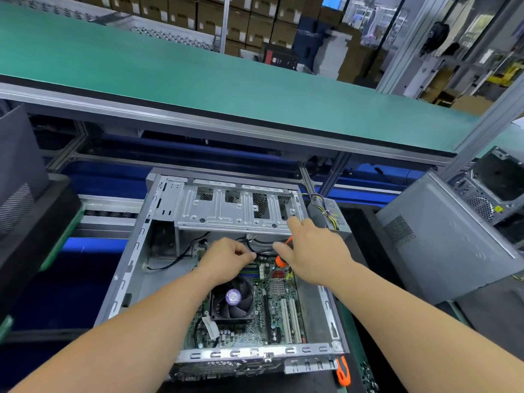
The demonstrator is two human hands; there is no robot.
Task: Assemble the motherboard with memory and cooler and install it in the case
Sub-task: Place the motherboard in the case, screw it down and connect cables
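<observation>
Left hand (226, 258): I see it pinching a black cable (263, 252) above the board (255, 316).
Right hand (314, 251): curled round an orange screwdriver (283, 258) (tip hidden).
Board: seated in the open case (136, 259), cooler (232, 300) mounted.

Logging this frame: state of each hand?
Left hand: pinching a black cable.
Right hand: gripping an orange screwdriver.
</observation>
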